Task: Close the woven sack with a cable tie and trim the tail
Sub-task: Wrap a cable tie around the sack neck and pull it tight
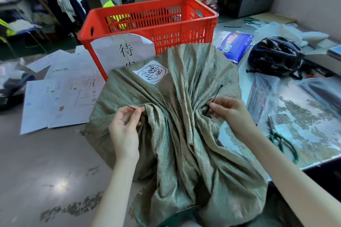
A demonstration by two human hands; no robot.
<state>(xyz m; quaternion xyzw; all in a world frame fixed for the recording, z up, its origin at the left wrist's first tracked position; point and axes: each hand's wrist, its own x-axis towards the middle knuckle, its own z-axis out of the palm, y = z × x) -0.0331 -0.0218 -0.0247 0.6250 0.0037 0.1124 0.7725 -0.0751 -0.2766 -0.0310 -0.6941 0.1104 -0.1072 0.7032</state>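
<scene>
A green woven sack (184,86) with a white handwritten label lies in front of me, its neck bunched into folds. A thin black cable tie (216,94) passes behind the gathered neck. My right hand (227,110) pinches one end, which sticks up toward the right. My left hand (125,125) pinches the other end at the left side of the folds. The tie's middle is hidden by fabric. Green-handled scissors (282,138) lie on the table to the right.
A red plastic crate (147,22) with a paper sign stands behind the sack. A black helmet (275,57) and blue packets (234,44) sit on the table at the right. Papers lie on the floor at the left. A person sits in the far background.
</scene>
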